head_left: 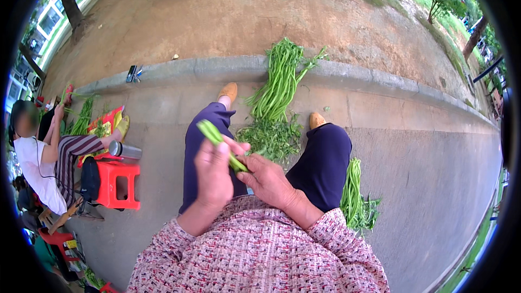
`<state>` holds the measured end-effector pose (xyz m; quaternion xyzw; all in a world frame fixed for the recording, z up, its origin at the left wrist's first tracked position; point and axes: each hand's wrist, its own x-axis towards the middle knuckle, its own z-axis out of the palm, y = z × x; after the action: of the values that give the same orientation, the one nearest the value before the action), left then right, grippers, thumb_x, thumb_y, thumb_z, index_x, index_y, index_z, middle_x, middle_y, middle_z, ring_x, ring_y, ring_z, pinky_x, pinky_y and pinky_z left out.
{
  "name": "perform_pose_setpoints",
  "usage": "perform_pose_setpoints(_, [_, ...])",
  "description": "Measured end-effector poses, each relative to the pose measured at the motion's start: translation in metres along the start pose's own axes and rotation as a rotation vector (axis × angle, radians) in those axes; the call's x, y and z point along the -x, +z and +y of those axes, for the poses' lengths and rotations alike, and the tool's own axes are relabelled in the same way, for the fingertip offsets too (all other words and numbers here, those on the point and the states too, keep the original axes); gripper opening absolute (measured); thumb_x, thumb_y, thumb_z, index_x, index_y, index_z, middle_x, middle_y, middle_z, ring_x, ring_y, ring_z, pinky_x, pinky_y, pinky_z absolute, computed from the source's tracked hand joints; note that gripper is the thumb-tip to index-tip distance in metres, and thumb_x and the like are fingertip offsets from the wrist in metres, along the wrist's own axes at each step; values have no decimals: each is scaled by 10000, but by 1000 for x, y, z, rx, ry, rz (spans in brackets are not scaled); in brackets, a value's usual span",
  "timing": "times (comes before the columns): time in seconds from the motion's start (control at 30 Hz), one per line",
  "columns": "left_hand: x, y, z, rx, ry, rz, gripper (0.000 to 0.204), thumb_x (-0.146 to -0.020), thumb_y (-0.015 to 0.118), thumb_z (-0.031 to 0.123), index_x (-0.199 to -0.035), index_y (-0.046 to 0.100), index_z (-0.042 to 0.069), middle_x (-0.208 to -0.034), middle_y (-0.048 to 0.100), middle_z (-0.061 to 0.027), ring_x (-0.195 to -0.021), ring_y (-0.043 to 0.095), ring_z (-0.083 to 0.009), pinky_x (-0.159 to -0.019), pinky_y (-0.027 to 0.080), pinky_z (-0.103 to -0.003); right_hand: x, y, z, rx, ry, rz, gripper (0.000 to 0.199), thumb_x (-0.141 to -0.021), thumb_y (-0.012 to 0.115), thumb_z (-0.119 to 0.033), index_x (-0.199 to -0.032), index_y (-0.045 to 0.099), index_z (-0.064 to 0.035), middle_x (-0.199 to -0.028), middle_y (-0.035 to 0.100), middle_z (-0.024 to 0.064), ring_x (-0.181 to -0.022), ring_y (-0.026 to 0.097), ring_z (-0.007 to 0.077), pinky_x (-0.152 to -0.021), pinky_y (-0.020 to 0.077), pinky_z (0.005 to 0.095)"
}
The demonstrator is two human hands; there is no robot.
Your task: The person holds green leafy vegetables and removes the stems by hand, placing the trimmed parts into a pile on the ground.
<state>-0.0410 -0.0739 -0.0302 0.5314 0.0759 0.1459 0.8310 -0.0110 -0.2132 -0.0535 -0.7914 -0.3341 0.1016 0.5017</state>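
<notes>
My left hand (213,172) grips a green vegetable stalk (211,132) that sticks up and to the left between my knees. My right hand (267,176) pinches the lower end of the same stalk, touching the left fingers. A long pile of green stalks (279,78) lies on the pavement ahead, reaching over the curb, with loose leaf trimmings (271,138) at its near end between my feet. A second, tidier bundle of stalks (354,192) lies by my right knee.
A concrete curb (217,68) borders bare dirt ahead. To my left a seated person (38,157) works with more greens; a red plastic stool (116,184) bearing a metal flask (126,150) stands beside them. Grey pavement stretches to the right.
</notes>
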Motion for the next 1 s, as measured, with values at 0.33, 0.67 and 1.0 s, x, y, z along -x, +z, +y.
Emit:
perform_pose_setpoints(0.33, [-29, -137, 131, 427, 172, 161, 192, -956, 445, 229, -978, 514, 51, -772, 474, -30, -636, 474, -142, -663, 441, -349, 35, -4, 57, 178, 138, 160, 437, -787, 632, -100, -1202, 513, -28, -1178, 525, 166, -1055, 532, 318, -851, 460, 364])
perform_pose_setpoints(0.67, [-2, -207, 149, 459, 221, 253, 210, -951, 426, 186, -988, 518, 1, -752, 454, -53, -613, 443, -152, -583, 371, -316, 35, -8, 80, -175, 362, 224, 330, -787, 609, -66, -1111, 590, -7, -969, 598, 108, -783, 596, 193, -632, 484, 277])
perform_pose_setpoints(1.0, [5, -228, 148, 542, 189, 349, 215, -946, 433, 194, -970, 517, -2, -744, 458, -53, -612, 443, -156, -587, 372, -317, 32, -3, 79, -104, 417, 73, 243, -807, 611, -131, -998, 638, 17, -906, 656, 163, -837, 638, 279, -730, 489, 347])
